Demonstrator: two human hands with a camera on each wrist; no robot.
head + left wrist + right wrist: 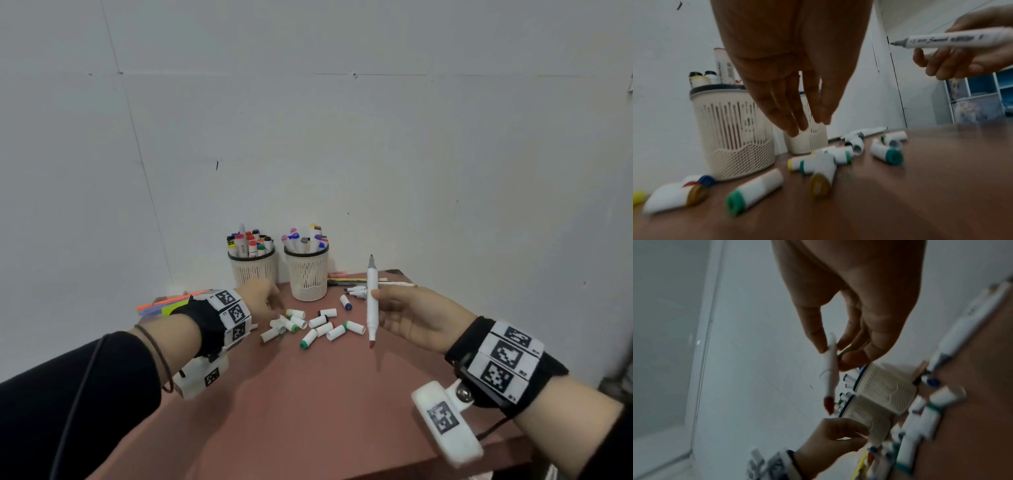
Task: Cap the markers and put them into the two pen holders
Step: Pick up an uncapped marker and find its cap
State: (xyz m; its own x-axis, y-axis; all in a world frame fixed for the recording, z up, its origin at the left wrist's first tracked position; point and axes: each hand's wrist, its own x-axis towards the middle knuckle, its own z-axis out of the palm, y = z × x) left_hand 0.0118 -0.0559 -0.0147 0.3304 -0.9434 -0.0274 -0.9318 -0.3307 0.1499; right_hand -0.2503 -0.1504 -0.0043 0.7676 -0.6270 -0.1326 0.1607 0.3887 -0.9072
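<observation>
My right hand (394, 308) pinches an uncapped white marker (372, 301) upright above the table, its grey tip up and its red tip down; the same marker (953, 39) (830, 369) shows in both wrist views. My left hand (265, 301) (803, 116) hovers with straight fingers, holding nothing, over a pile of several loose white caps (315, 325) (818, 162) with green, yellow and other coloured ends. Two cream pen holders (253, 267) (307, 274) full of capped markers stand at the back of the table.
Brown table (308, 394) set into a white wall corner. Thin pens and markers (363, 282) lie right of the holders, with a pink eraser (337, 273) behind. Orange and yellow highlighters (168, 303) lie at the left edge behind my left wrist.
</observation>
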